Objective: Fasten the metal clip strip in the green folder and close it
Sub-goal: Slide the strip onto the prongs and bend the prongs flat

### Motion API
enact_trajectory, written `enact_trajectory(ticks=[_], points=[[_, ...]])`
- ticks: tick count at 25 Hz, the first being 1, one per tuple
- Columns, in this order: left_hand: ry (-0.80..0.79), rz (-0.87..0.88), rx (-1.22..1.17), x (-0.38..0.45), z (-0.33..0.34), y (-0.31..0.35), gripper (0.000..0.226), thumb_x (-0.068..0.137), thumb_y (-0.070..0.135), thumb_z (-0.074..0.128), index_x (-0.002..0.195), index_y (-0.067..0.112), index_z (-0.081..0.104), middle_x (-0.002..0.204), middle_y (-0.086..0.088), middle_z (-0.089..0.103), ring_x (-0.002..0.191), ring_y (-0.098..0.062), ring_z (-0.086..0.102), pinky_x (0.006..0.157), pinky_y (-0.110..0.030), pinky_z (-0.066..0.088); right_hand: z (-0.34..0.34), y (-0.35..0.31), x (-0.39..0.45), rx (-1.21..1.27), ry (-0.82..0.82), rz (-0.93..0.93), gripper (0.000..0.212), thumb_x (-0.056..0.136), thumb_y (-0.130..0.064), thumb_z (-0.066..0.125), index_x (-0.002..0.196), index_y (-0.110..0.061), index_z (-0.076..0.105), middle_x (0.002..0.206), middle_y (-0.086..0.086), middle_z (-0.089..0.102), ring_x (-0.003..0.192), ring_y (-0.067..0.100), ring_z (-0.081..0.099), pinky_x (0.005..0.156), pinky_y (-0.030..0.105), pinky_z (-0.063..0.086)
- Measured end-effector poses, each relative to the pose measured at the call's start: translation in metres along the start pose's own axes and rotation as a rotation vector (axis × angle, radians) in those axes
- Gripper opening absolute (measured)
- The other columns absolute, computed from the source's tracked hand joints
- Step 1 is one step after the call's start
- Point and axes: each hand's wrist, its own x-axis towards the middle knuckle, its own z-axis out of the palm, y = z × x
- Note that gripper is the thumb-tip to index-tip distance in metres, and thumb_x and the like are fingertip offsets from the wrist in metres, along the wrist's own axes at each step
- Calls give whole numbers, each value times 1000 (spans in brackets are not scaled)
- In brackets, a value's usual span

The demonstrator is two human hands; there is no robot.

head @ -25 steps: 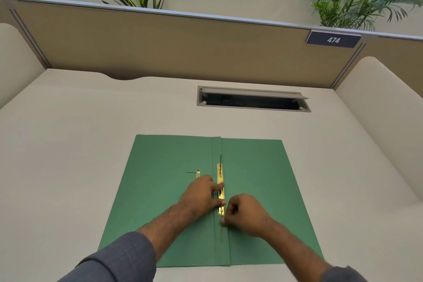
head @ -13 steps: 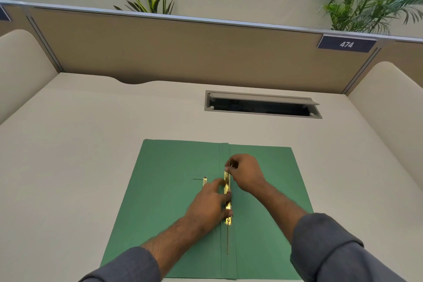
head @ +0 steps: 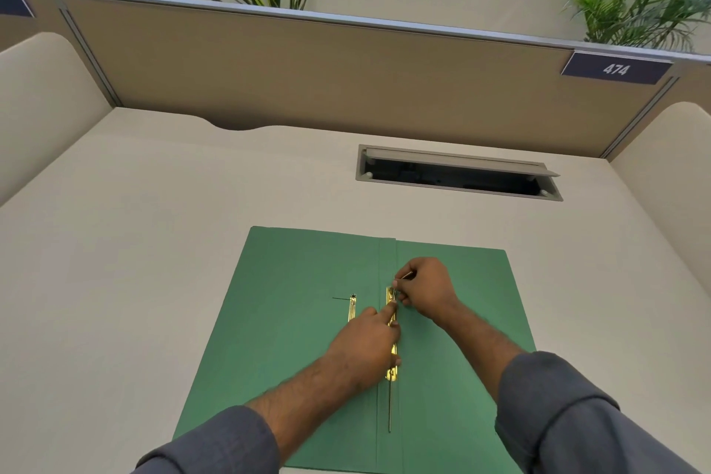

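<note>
Beige worktop (head: 154,281) carries the open green folder (head: 300,339), lower centre. Right hand (head: 427,291) has moved up, now pinching the prong at the clip strip (head: 391,358); left hand (head: 365,350) presses it flat. Fastening seems unfinished.

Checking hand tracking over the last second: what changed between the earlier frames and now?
The right hand went from the near end of the metal clip strip up to its far end, where its fingers now pinch a thin prong. The left hand kept pressing on the strip's middle. The green folder stayed open and flat, and the small loose brass piece stayed left of the spine.
</note>
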Motion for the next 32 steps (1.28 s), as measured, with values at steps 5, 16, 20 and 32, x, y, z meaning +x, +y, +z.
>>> enact_trajectory(ticks=[5, 16, 20, 32], points=[[-8, -36, -45, 1, -5, -1, 41, 86, 34, 68, 118, 9, 64, 156, -6, 31, 112, -31, 48, 90, -45, 49, 5, 1, 3, 17, -20, -25, 9, 79, 2, 72, 73, -3, 69, 65, 14, 70, 55, 22, 67, 65, 44, 63], [-18, -95, -41, 2, -10, 4, 39, 84, 35, 70, 114, 10, 66, 150, -4, 38, 111, -29, 49, 88, -46, 52, 0, -3, 11, 55, -195, -47, 5, 80, 1, 73, 79, 2, 69, 66, 17, 68, 54, 20, 63, 57, 33, 58], [-14, -97, -53, 3, -9, 5, 41, 85, 34, 70, 117, 9, 65, 155, -4, 34, 116, -29, 48, 91, -46, 51, 0, 0, 17, -20, -117, -31, 7, 77, -2, 76, 77, 1, 69, 68, 15, 69, 53, 19, 60, 61, 36, 56], [33, -79, -65, 2, 3, -5, 44, 87, 38, 65, 126, 18, 59, 162, 2, 24, 115, -30, 47, 93, -44, 48, 2, 27, -7, -67, 79, -21, 14, 80, -21, 73, 89, -10, 70, 67, -8, 55, 69, 14, 55, 61, 23, 40]])
